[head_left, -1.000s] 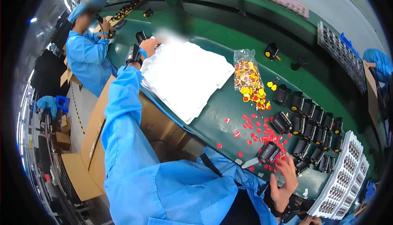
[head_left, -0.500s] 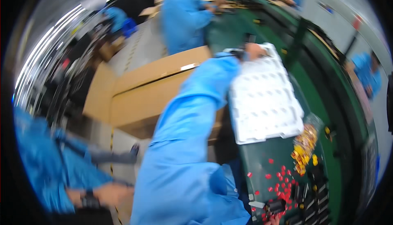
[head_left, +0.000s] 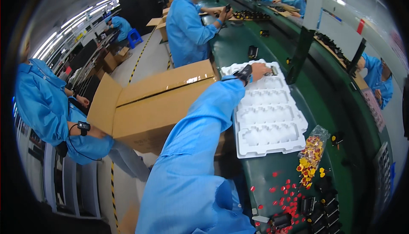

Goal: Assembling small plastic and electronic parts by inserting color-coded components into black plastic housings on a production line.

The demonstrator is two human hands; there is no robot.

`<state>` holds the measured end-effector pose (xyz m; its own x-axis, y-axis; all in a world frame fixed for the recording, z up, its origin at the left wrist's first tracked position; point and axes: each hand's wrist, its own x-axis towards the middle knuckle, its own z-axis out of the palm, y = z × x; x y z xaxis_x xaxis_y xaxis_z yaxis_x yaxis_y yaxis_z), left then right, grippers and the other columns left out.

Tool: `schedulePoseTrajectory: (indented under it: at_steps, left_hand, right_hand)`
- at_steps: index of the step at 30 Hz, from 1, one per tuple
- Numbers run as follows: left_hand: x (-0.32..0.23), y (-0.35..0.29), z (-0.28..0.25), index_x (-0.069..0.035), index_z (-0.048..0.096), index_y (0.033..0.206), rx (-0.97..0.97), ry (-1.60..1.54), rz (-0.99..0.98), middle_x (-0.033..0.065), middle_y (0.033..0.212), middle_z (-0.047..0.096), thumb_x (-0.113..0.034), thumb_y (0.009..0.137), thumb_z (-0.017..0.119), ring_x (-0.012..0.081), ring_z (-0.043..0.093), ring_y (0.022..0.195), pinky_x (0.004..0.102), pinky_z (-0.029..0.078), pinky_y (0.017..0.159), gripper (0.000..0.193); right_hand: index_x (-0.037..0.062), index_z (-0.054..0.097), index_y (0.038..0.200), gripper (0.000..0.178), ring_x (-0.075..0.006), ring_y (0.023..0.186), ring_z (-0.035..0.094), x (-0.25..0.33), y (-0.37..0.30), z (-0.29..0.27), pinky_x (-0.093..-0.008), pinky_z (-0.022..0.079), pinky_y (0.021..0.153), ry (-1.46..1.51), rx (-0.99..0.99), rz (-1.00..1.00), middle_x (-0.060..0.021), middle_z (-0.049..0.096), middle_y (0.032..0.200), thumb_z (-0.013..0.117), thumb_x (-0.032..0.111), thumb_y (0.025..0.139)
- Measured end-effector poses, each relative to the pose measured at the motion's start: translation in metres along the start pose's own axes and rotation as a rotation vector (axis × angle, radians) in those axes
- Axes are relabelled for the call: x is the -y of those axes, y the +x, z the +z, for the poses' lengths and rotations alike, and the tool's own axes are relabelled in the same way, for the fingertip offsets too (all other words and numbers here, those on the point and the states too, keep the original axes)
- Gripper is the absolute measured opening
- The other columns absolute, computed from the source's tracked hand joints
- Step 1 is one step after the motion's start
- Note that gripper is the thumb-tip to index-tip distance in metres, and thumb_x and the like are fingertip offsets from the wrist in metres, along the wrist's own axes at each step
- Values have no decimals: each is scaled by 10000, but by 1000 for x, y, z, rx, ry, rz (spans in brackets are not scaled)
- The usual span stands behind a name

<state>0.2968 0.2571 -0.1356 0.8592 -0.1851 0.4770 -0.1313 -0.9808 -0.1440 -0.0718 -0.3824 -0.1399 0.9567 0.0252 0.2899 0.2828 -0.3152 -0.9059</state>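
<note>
My left arm, in a blue sleeve, stretches forward over the white moulded tray. My left hand is at the tray's far end, its fingers closed at a small greyish metallic part in a far compartment. A dark band with a box-like device sits on that wrist. The nearer compartments show bare white plastic. At the lower edge lies a black boxy part; only a trace of my right hand shows beside it, its fingers mostly hidden.
Red discs lie scattered on the green bench. A clear bag spills yellow and red pieces beside several black parts. An open cardboard box stands left of the tray. Co-workers stand ahead and at the left.
The view has steadied and shifted slightly. My left hand stays at the tray's far end. The co-worker at the left now stands higher in the picture, with a hand by the cardboard box.
</note>
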Motion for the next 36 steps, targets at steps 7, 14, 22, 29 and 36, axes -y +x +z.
schedulePoseTrajectory:
  at_steps: [7,14,22,29,36]
  left_hand:
    - [18,-1,1,-121,751,1090,-235,-322,-208,162,959,725,-119,815,655,324,692,846,419,559,773,292]
    - [4,51,7,28,692,718,-492,-711,-580,166,558,568,-280,853,737,207,496,510,420,424,545,339]
    - [-130,39,-131,22,658,725,-433,-850,-104,116,658,659,-87,813,680,158,663,638,321,514,579,141]
    - [-370,-132,-240,77,596,871,-184,-893,998,351,1183,570,-119,889,565,484,515,1242,646,347,1073,199]
    - [-412,-177,-240,53,624,972,-53,-1074,914,326,1220,571,-71,869,638,466,473,1327,656,415,1037,161]
  right_hand:
    - [-58,616,1092,158,-299,1120,603,-2,-14,13,-364,490,983,55,-56,132,-202,593,1246,586,-82,938]
    - [-82,654,1020,125,-306,1080,635,-30,-26,25,-421,523,963,162,-244,-33,-211,668,1137,667,-66,897]
    - [-80,635,1096,207,-298,1061,647,4,-10,20,-377,525,935,-51,-211,-83,-216,678,1111,636,-78,889]
    - [-47,345,1478,636,-323,1220,585,34,-12,-17,-380,482,1013,342,295,127,-261,534,1372,621,-44,905]
    - [-91,308,1485,963,-331,1332,505,60,-15,20,-442,416,1116,725,217,246,-245,470,1452,874,26,715]
